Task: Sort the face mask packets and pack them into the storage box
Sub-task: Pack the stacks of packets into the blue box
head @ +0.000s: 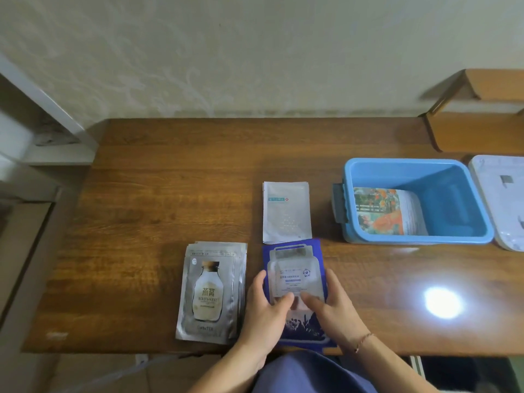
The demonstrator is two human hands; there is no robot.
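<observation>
Glossy varnished brown wooden table [170, 180] under both hands; shiny silver foil bottle-print packets [211, 290] just left of left hand [265, 304]; smooth blue plastic storage box [453, 194] beyond right hand [331, 304]

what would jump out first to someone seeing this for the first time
Most eyes would go to the left hand and right hand holding the dark blue packets at the near table edge. Next comes the bright blue storage box on the right, open, with floral packets already inside. Two neat piles sit nearby: silver bottle-print packets left of the hands and white packets behind them.
</observation>
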